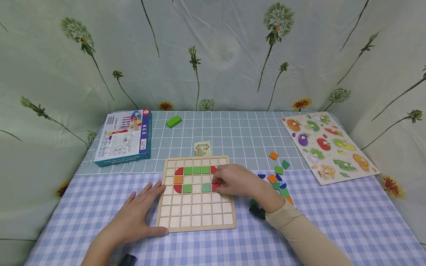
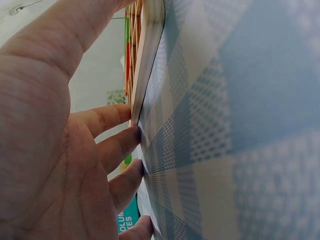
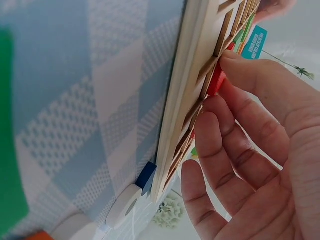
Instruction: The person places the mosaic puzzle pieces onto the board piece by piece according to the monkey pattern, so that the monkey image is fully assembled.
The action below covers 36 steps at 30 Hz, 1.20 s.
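Observation:
A wooden grid board point(image 1: 196, 222) lies on the table with red, green and orange tiles set in its upper squares. At its left edge, my left hand point(image 1: 133, 214) touches the frame with thumb and fingers spread. My right hand point(image 1: 237, 181) is over the board's right side. Between its thumb and index finger it pinches a red quarter-round tile point(image 3: 216, 80), low against the grid squares. Beside that tile is a green square tile point(image 1: 206, 187). The fingers partly cover another red tile point(image 1: 213, 169) at the upper right corner of the pattern.
A small pattern card point(image 1: 202, 148) lies behind the board. Loose tiles point(image 1: 279, 170) are scattered to the right, near a vegetable puzzle board point(image 1: 329, 147). At the back left are a boxed toy point(image 1: 123, 136) and a green block point(image 1: 173, 121).

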Tool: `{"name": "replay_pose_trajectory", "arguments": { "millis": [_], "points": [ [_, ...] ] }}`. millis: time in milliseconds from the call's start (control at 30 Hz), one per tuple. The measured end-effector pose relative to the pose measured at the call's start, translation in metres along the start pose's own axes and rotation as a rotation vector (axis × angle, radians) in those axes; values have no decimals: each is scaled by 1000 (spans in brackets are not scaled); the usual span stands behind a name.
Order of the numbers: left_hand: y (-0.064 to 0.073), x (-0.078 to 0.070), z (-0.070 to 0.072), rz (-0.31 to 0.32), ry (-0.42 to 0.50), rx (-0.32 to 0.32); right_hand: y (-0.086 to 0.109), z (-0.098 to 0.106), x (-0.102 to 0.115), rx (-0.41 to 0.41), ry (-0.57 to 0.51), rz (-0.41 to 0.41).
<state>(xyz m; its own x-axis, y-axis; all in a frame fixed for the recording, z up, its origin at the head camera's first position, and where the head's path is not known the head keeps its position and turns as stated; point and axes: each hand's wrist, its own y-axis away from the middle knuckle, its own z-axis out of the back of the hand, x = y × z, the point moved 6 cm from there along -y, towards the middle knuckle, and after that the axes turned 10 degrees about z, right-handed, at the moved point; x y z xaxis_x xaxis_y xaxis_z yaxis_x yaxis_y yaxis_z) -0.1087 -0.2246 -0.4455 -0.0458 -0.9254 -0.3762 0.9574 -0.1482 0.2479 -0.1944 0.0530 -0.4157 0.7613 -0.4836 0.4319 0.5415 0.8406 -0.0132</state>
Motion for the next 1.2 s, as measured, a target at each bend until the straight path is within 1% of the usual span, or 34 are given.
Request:
{"name": "replay_pose_trajectory", "arguments": {
  "millis": [367,533,667,933,1067,1200],
  "points": [
    [0,-1,1,-4,-4,-3,-1,2,-1,2,-2,-5],
    [-1,0,1,3,0,-1,6,9,-8,-14,-6,-24],
    [-2,0,1,14,3,6,20,22,-21,-33,-32,-85],
    [-1,-1,1,1,-8,8,62,49,-57,-79,-65,-246],
    [-1,-1,0,6,-10,19,80,54,-71,-62,-90,-321],
    [0,-2,0,6,-12,22,98,57,-81,-51,-124,-368]
  ]
}}
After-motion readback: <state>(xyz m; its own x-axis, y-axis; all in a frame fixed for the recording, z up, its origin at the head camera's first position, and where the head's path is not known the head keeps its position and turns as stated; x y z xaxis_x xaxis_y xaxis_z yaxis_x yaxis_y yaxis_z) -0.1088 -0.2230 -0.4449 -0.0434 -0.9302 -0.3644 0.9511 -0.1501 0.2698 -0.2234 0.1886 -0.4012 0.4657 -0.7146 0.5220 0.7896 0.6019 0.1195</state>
